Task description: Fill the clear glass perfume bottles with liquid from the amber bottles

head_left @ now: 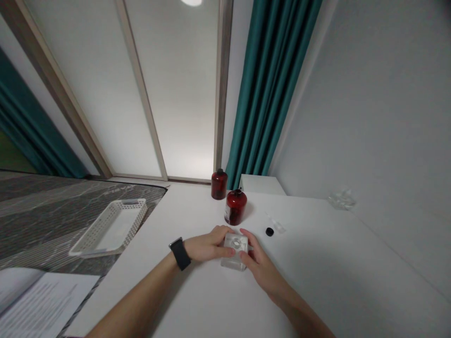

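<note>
A small clear square glass bottle (235, 251) stands on the white table (317, 263), held between both hands. My left hand (207, 245), with a dark watch on its wrist, wraps the bottle's left side with fingers curled. My right hand (259, 263) presses its fingers against the right side. Just behind the hands stands a round dark red bottle (235, 206) with its neck uncovered. A second red bottle (219, 184) with a dark cap stands farther back. A small black cap (269, 231) lies on the table to the right of the hands.
A white perforated plastic basket (111, 227) rests on a grey patterned surface at the left, with printed papers (42, 305) nearer me. A clear crumpled wrapper (341, 199) lies at the far right by the wall. A white box (260, 184) and teal curtains stand behind.
</note>
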`<state>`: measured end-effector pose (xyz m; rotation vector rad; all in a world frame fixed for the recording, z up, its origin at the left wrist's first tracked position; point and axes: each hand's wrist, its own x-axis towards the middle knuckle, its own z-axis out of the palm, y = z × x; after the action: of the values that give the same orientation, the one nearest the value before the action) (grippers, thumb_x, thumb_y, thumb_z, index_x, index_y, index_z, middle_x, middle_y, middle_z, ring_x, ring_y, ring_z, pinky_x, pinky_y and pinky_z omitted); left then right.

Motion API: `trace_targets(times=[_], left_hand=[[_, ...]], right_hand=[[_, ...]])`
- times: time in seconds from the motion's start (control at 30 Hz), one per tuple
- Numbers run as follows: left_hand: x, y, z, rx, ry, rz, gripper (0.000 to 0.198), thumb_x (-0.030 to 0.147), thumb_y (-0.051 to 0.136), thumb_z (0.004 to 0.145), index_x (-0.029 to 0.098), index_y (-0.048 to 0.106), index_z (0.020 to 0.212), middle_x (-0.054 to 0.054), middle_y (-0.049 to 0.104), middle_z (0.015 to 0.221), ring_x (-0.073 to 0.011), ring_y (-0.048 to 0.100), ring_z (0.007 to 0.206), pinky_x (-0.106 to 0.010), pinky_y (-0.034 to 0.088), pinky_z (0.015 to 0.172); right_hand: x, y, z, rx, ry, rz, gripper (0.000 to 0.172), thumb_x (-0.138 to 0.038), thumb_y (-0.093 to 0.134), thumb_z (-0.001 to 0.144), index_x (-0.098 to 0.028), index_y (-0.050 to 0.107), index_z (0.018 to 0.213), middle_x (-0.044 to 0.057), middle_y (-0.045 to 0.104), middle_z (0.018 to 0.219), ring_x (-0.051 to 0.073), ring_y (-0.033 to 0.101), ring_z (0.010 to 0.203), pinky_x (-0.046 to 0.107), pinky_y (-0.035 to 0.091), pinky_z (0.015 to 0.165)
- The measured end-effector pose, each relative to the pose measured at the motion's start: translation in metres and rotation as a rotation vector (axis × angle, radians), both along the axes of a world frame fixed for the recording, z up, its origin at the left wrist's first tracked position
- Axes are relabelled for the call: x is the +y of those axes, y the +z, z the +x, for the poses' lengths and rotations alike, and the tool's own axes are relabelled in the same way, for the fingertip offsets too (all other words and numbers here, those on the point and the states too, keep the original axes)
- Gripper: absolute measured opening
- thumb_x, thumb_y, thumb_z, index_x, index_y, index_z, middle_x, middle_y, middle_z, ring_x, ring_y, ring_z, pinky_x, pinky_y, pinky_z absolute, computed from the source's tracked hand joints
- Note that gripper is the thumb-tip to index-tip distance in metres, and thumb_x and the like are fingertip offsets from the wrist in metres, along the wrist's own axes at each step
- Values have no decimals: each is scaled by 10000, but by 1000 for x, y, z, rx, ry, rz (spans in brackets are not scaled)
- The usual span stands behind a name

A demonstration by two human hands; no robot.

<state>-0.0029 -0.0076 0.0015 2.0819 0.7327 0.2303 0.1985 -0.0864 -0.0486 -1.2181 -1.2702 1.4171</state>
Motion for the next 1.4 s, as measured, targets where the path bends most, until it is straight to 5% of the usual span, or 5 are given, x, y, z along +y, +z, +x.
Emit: trace_targets(times=[0.47, 0.63, 0.77, 1.1, 1.4], left_hand=[[-13, -22, 0, -140, 147, -26, 637, 609, 473, 941, 196, 391, 1420, -128, 462, 1351, -307, 420, 1289, -506, 299, 1140], [-18, -23, -2, -127, 147, 80, 681, 568, 526, 924, 186, 324, 1450, -162, 448, 1406, -321, 425, 1322, -521, 318, 1148], [-19, -17, -4, -77, 126, 188, 857, 495, 761, 763, 166, 344, 1436, -189, 462, 1419, -366, 461, 1292, -557, 353, 1119], [-20, -14, -2, -82, 138, 305, 690, 448, 781, 763, 189, 477, 1325, -149, 584, 1299, -332, 562, 1177, -507, 449, 1024], [-20, -15, -2, -47, 147, 273, 723, 431, 791, 749, 172, 455, 1334, -154, 570, 1283, -328, 555, 1158, -507, 442, 1029]], right_hand=[[5, -9, -5, -90, -116, 134, 481, -369, 446, 938, -252, 471, 1404, 70, 488, 1495, 245, 442, 1392, 451, 319, 1179], [5, -8, 6, -365, -209, 391, 407, -317, 413, 964, -219, 550, 1334, 109, 580, 1382, 250, 515, 1327, 464, 393, 1146], [-15, -3, 17, -595, -136, 597, 487, -214, 365, 997, -247, 389, 1483, 82, 523, 1483, 229, 478, 1378, 474, 415, 1144], [-53, -4, 13, -866, -18, 1039, 719, -9, 440, 877, -193, 283, 1554, 81, 532, 1485, 245, 470, 1394, 454, 448, 1136], [-38, 7, 19, 33, -317, 322, 331, -366, 460, 981, -257, 695, 1188, 94, 719, 1243, 282, 646, 1208, 502, 486, 1085]])
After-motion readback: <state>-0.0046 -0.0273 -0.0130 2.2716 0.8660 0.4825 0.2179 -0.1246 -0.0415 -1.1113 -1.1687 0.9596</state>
